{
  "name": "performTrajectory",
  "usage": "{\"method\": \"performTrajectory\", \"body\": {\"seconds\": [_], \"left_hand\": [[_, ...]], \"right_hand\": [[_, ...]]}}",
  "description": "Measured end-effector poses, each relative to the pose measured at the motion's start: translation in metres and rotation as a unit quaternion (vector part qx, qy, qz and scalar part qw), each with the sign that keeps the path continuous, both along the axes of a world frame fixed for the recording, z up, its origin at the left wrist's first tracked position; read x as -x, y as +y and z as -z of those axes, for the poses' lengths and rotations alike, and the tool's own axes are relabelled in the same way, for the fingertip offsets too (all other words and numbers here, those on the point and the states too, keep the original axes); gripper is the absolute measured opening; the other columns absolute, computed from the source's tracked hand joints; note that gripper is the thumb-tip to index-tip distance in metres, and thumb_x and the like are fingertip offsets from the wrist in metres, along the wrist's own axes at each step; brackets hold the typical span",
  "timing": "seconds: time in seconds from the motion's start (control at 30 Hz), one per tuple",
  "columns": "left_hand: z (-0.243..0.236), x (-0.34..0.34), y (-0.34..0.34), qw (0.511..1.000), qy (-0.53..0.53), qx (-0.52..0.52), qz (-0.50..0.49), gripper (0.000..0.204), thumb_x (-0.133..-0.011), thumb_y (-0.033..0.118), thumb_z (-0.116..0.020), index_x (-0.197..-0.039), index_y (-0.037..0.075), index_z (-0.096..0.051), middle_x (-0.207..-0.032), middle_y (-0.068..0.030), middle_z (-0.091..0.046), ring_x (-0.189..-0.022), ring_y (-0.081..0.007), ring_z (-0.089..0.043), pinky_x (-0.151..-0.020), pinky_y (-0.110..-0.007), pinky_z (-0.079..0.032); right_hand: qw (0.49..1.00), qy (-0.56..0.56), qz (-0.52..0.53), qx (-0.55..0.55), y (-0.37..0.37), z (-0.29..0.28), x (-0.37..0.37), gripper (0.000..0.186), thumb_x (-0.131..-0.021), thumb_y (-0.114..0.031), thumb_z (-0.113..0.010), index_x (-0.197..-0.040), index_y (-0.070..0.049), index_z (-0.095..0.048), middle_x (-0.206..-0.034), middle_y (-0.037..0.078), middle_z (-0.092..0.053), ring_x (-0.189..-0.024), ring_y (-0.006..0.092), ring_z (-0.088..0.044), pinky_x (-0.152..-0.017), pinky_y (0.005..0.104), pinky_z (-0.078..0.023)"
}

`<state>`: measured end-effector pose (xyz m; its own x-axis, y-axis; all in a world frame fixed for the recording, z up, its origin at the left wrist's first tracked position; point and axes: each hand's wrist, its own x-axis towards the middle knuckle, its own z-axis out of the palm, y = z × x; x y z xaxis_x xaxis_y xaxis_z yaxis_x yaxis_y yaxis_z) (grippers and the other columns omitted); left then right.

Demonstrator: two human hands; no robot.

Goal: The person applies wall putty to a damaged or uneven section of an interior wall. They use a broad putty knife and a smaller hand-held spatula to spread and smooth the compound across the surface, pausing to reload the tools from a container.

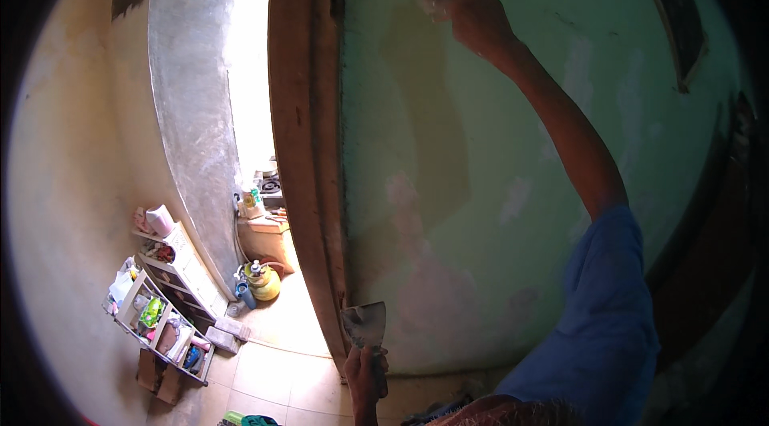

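Note:
My right arm reaches up across the green wall (513, 129), and my right hand (478, 17) is at its upper part. Its fingers are bent and closed around something small and pale at the fingertips, too unclear to name. Low down, beside the wooden door frame (308, 153), my left hand (364, 378) grips the handle of a putty knife (365, 323). The wide metal blade points up, with greyish smears on it. Whitish, uneven patches mark the wall, mostly lower down, and a darker shadow band runs below my right hand.
A dark-framed panel (674, 13) hangs at the upper right. Through the doorway stand a yellow-green gas cylinder (263, 282), a stove (270, 185), a white cabinet (183, 274) and a loaded rack (164, 322). Grey blocks (230, 335) lie on the tiled floor.

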<state>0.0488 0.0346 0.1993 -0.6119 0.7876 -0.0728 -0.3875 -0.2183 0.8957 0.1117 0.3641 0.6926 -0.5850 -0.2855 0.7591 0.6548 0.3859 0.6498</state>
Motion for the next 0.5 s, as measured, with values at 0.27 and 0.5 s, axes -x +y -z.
{"method": "performTrajectory", "body": {"seconds": [0.27, 0.5], "left_hand": [[0.016, -0.004, 0.009, 1.0, 0.022, 0.007, -0.008, 0.029, -0.101, 0.023, -0.046, -0.092, 0.0, -0.061, -0.063, -0.0044, -0.057, -0.043, -0.0069, -0.045, -0.036, -0.023, -0.032], [0.028, -0.007, -0.001, 0.999, 0.021, 0.016, -0.026, 0.029, -0.101, 0.022, -0.045, -0.091, 0.001, -0.062, -0.063, -0.0044, -0.058, -0.043, -0.0075, -0.046, -0.037, -0.023, -0.032]], "right_hand": [[0.983, 0.095, 0.024, 0.155, 0.024, -0.116, -0.022, 0.033, -0.085, -0.006, -0.053, -0.114, -0.016, -0.067, -0.118, 0.004, -0.06, -0.109, 0.0276, -0.055, -0.086, 0.041, -0.049], [0.998, 0.064, -0.008, -0.01, 0.01, -0.074, 0.005, 0.034, -0.085, -0.004, -0.055, -0.115, -0.016, -0.066, -0.12, 0.004, -0.059, -0.109, 0.0266, -0.055, -0.087, 0.0409, -0.048]]}}
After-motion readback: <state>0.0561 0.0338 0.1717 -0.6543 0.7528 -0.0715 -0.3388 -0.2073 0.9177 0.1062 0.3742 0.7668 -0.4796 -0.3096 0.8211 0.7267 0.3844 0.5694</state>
